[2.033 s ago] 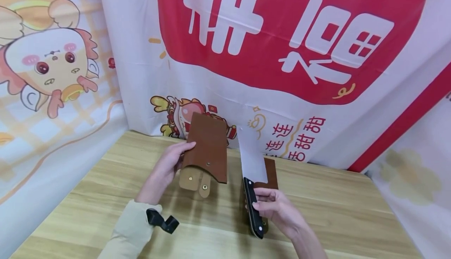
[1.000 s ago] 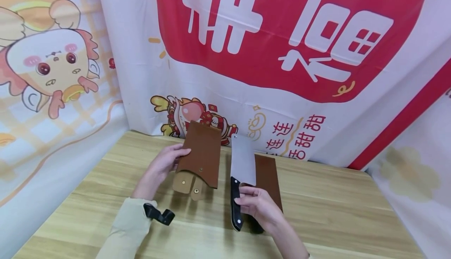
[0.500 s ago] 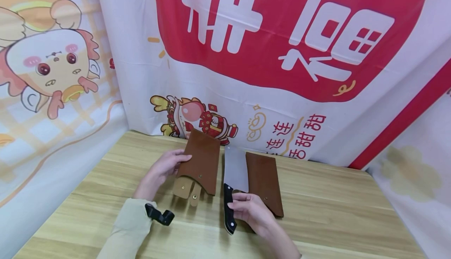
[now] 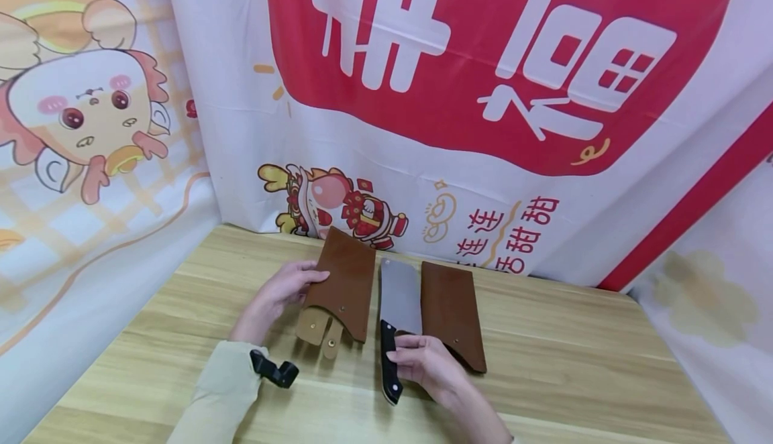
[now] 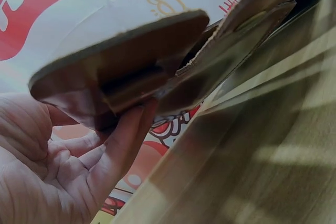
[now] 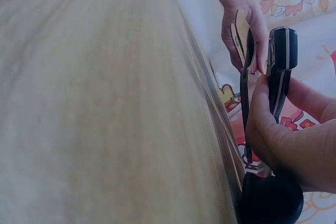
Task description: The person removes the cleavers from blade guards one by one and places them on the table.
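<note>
The cleaver (image 4: 400,290) has come down and to the left: two seconds ago its blade overlapped the right sheath (image 4: 449,306), and now it is between the two sheaths, just beside the left sheath (image 4: 350,269), leaving most of the right sheath in plain sight on the bench (image 4: 574,357). The left sheath has been lowered too. Over the last half second both have shifted only slightly.

The left grip (image 4: 288,288) clasps the left sheath by its side, thumb on the front and fingers behind, its two flaps (image 4: 315,327) toward the person. The right grip (image 4: 425,361) pinches the cleaver's black handle (image 4: 390,357) between thumb and fingers, blade pointing away. In the right wrist view the handle seems held off the bench; whether the blade's far end touches it cannot be told. That view also shows a rounded black end (image 6: 273,200), perhaps another handle.

For the work, the lowering appears nearly spent, with cleaver and left sheath side by side at much the same height. The blade is bare, outside both sheaths, and neither grip has let go.
</note>
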Demonstrator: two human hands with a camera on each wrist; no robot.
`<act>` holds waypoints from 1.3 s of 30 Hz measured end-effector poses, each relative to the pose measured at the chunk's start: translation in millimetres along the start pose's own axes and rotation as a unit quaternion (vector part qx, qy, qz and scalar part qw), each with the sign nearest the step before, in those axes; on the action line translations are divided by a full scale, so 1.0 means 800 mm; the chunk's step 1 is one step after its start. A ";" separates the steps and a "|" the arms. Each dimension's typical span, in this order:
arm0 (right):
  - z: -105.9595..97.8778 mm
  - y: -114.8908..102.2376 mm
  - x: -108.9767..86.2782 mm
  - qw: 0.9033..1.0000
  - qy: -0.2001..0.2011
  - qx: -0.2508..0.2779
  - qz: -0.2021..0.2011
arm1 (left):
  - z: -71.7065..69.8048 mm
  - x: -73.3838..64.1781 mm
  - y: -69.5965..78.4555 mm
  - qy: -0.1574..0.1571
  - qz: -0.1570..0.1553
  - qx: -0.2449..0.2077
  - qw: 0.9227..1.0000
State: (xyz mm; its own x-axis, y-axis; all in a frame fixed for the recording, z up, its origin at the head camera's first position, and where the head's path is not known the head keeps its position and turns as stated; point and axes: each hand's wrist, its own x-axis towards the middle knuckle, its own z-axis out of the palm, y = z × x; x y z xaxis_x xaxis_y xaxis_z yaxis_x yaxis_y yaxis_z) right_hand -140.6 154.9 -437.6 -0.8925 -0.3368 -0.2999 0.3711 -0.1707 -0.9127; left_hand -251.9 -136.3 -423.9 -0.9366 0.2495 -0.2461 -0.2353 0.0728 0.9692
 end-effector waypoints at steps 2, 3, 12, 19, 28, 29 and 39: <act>0.000 0.001 0.000 1.000 -0.002 -0.001 0.004 | 0.000 0.001 -0.002 0.003 -0.001 -0.001 1.000; 0.000 0.001 0.001 1.000 -0.001 -0.002 0.005 | 0.000 0.001 -0.003 0.005 -0.002 -0.001 1.000; 0.001 0.006 0.004 1.000 -0.001 -0.013 0.004 | 0.000 0.004 -0.007 0.010 -0.005 0.013 1.000; 0.002 0.012 0.004 1.000 -0.009 -0.025 0.001 | 0.000 0.002 -0.009 0.011 -0.010 0.041 0.999; 0.002 0.016 0.005 0.999 -0.019 -0.036 -0.003 | 0.001 0.002 -0.011 0.031 -0.017 0.055 0.998; 0.003 0.016 0.004 0.999 -0.023 -0.039 -0.004 | 0.001 0.002 -0.011 0.035 -0.018 0.058 0.998; 0.013 0.006 -0.003 0.997 -0.025 -0.075 0.007 | 0.000 0.006 -0.013 0.059 -0.002 0.124 0.990</act>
State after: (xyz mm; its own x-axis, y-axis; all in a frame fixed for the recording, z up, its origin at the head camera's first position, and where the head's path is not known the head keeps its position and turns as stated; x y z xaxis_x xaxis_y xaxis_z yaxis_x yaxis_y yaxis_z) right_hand -133.9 145.6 -438.2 -0.8724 -0.3840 -0.3023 0.3380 -0.0273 -0.9407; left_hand -254.2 -136.2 -435.6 -0.9633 0.1352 -0.2319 -0.1806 0.3126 0.9325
